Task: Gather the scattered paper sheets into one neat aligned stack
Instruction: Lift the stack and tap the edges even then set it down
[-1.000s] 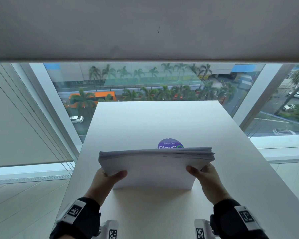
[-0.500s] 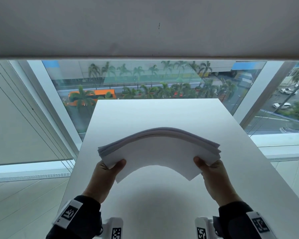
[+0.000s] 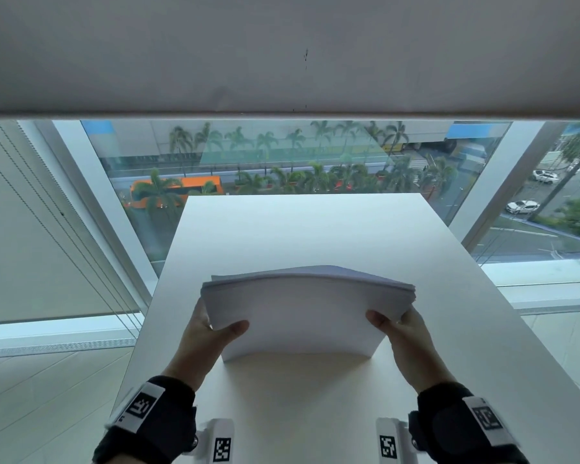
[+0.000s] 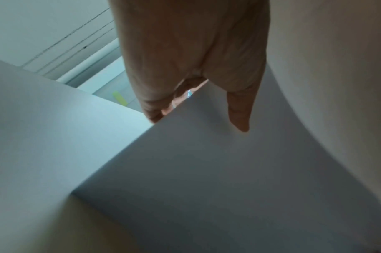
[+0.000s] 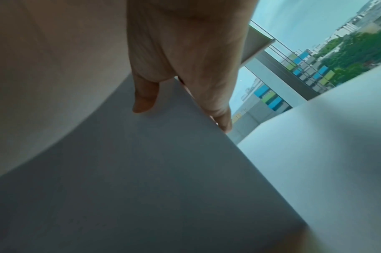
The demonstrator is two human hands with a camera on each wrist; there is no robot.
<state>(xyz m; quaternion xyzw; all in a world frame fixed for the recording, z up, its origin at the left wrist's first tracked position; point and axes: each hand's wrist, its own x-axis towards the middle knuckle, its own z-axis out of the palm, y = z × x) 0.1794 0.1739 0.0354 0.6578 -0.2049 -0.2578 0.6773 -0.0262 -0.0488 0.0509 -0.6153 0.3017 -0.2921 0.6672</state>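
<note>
A thick stack of white paper sheets stands on its lower long edge on the white table, bowed slightly upward along its top. My left hand grips the stack's left end, thumb on the near face. My right hand grips the right end the same way. In the left wrist view the left hand pinches the stack with the thumb on the near face. In the right wrist view the right hand holds the stack likewise. The fingers behind the sheets are hidden.
The table's far edge meets a large window under a lowered roller blind. Pale floor lies beyond the left edge, and a window ledge beyond the right.
The stack was lifted and arched upward half a second ago, hiding the purple sticker on the table; now it is back down on its lower edge with a flatter bow. Both hands kept their grip.
</note>
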